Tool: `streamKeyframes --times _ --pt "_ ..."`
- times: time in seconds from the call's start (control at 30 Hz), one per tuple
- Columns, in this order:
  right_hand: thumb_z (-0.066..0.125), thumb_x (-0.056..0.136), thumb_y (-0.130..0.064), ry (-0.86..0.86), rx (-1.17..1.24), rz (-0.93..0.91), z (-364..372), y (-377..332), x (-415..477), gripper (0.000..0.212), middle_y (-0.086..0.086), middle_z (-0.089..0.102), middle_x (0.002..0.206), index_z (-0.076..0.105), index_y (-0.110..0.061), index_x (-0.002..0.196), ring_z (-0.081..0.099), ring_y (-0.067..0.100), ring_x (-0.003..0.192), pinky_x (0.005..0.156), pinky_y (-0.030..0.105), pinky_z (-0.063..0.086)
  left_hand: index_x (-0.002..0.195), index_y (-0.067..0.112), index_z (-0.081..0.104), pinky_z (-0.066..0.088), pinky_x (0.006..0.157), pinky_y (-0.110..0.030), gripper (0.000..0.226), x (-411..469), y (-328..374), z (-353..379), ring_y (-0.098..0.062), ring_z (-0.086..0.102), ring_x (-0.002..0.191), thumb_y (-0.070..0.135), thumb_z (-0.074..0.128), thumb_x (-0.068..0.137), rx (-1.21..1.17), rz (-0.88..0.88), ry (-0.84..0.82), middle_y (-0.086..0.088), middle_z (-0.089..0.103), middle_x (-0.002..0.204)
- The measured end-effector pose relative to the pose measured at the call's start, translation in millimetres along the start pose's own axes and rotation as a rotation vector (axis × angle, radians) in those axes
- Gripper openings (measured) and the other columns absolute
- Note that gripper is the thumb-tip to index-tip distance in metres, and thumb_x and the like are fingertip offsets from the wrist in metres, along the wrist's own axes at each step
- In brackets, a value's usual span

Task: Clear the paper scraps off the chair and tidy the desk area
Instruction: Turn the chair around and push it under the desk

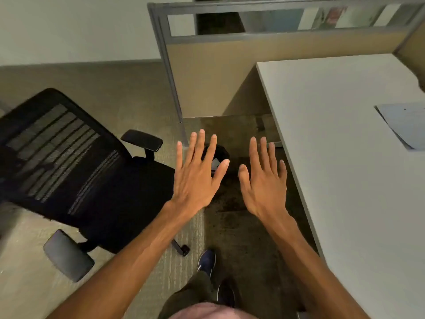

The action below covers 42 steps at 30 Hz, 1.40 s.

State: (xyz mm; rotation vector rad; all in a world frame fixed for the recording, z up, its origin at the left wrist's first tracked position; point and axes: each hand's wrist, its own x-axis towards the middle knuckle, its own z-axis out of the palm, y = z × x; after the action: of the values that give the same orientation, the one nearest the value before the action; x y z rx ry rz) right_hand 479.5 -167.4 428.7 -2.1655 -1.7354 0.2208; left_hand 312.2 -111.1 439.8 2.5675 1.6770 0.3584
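- Left hand and right hand hover palms down, each grip spread and empty, between chair and table.
- No scraps show on the dark seat; a small bin sits on the floor beyond the fingers.
- Best next, likely: check the seat closely, then square the paper at the table's right edge.

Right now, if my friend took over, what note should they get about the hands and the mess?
Left hand and right hand: both open, fingers spread, nothing in either grip, held out above the floor.
Office chair: no paper scraps visible on its dark seat.
Small dark bin on the floor behind the left hand has something pale inside.
Desk: one sheet of paper left to tidy.
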Motion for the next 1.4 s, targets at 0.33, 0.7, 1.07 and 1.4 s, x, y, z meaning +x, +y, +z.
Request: streamKeyframes --times 0.33,0.7,1.07,1.4 --pt "0.011 0.102 -0.069 -0.145 0.056 -0.265 10.9 -72.8 -69.8 0.074 -0.004 -0.012 0.171 -0.010 -0.032 0.162 -0.016 0.018 0.157 0.128 0.055 0.004 0.162 0.024 0.007 -0.002 0.126 -0.054 0.076 -127.9 -49.5 -40.0 -0.025 -0.004 0.157 0.066 0.018 0.100 0.041 -0.381 0.048 -0.011 0.003 0.170" --pt "0.014 0.102 -0.070 -0.255 0.038 -0.478 50.4 -197.9 -115.1 0.075 -0.003 -0.014 0.171 -0.012 -0.032 0.162 -0.017 0.019 0.157 0.128 0.055 0.001 0.162 0.024 0.008 0.000 0.126 -0.054 0.078 -234.8 -154.9 -72.4 -0.025 -0.003 0.157 0.068 0.015 0.099 0.087 -0.603 0.114 -0.010 0.004 0.170" --pt "0.016 0.103 -0.068 -0.262 0.034 -0.565 104.8 -354.0 -159.9 0.075 -0.005 -0.017 0.170 -0.012 -0.031 0.162 -0.022 0.017 0.156 0.127 0.051 -0.005 0.161 0.019 0.017 0.006 0.125 -0.058 0.076 -322.3 -293.3 -104.5 -0.030 0.004 0.157 0.065 0.019 0.100 0.114 -0.694 0.165 -0.016 0.011 0.169" --pt "0.016 0.101 -0.069 -0.329 0.058 -0.729 149.6 -498.6 -169.7 0.075 -0.004 -0.019 0.170 -0.012 -0.033 0.162 -0.024 0.016 0.155 0.127 0.055 -0.004 0.162 0.024 0.006 -0.006 0.125 -0.055 0.080 -375.2 -412.2 -139.9 -0.026 -0.010 0.157 0.070 0.014 0.097 0.064 -0.813 0.191 -0.012 -0.003 0.170"
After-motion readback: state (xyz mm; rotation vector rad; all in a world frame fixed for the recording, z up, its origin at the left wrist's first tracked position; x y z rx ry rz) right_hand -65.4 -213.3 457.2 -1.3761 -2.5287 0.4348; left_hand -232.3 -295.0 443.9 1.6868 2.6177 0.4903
